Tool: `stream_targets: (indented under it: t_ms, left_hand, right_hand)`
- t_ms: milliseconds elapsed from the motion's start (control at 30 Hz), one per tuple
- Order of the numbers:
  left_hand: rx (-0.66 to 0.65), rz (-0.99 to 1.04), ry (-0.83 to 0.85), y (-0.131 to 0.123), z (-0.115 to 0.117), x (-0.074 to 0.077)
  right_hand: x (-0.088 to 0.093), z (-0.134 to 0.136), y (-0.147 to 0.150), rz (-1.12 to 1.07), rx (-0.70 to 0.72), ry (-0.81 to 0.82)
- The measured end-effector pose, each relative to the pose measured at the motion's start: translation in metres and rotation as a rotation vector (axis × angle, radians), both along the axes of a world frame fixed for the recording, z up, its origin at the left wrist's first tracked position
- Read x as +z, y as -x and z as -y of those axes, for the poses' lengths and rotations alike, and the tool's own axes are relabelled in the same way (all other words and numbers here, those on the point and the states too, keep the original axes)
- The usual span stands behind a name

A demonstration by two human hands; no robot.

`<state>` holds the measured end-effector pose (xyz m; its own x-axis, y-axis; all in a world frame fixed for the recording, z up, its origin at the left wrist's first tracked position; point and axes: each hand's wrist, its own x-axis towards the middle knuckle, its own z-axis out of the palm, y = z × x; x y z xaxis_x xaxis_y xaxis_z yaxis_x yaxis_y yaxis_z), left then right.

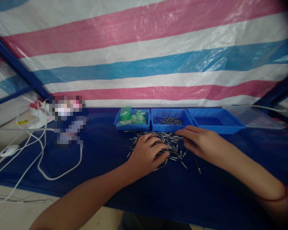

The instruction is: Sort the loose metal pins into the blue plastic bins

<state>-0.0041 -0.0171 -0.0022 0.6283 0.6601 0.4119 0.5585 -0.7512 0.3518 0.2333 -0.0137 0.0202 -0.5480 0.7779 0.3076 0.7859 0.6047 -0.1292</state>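
Note:
A loose pile of thin metal pins [174,139], silver with dark shafts, lies on the blue table in front of the bins. My left hand [147,151] rests over the pile's left side, its fingers spread and bent, tips touching the pins. At the right side of the pile, just before the middle blue bin [166,127], is my right hand [201,142]. Its fingers are bent but apart, and no pin shows clearly between them. More pins [170,121] lie inside the middle bin. One separate pin [198,166] sits below my right hand.
The left blue bin [132,127] holds green-and-clear plastic bags [139,117]. Another blue bin [218,129] stands at the right, beside a clear plastic sheet [256,117]. White cables [42,156] cross the table's left side. A striped tarp [144,73] hangs behind.

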Motion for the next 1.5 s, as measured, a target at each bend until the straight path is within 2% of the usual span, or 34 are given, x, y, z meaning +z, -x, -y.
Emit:
stream_targets:
  t_ms: [100, 200, 300, 433, 567, 700, 867, 933, 1133, 1333, 1500]
  left_hand:
    - [0.027, 0.093, 0.054, -0.001, 0.001, 0.005]
    - [0.114, 0.273, 0.133, -0.003, 0.002, 0.010]
    - [0.168, 0.456, 0.231, -0.004, 0.002, 0.014]
    - [0.160, 0.563, 0.305, -0.004, 0.001, 0.015]
    - [0.136, 0.565, 0.337, -0.003, 0.000, 0.014]
    - [0.108, 0.568, 0.303, -0.003, 0.000, 0.012]
    - [0.058, 0.555, 0.224, -0.003, -0.001, 0.012]
    - [0.039, 0.546, 0.193, -0.002, -0.001, 0.012]
    - [-0.024, 0.510, 0.079, 0.000, 0.002, 0.014]
    - [0.002, 0.453, 0.084, 0.002, 0.001, 0.016]
    - [-0.046, 0.402, 0.117, 0.002, 0.001, 0.018]
  right_hand:
    - [0.003, 0.003, 0.008, -0.122, -0.014, -0.143]
    - [0.005, 0.011, 0.027, -0.470, -0.028, -0.195]
    - [0.000, 0.019, 0.049, -0.789, -0.018, -0.038]
    - [-0.011, 0.026, 0.066, -1.005, -0.033, 0.186]
    - [-0.015, 0.026, 0.069, -1.124, -0.056, 0.309]
    - [-0.013, 0.024, 0.068, -1.185, -0.093, 0.508]
    - [-0.007, 0.022, 0.066, -1.085, -0.068, 0.767]
    - [-0.006, 0.021, 0.066, -1.100, -0.051, 0.809]
    - [-0.006, 0.021, 0.064, -1.172, -0.034, 0.744]
    - [-0.006, 0.023, 0.061, -1.178, 0.005, 0.584]
    - [-0.002, 0.027, 0.057, -0.996, -0.007, 0.351]
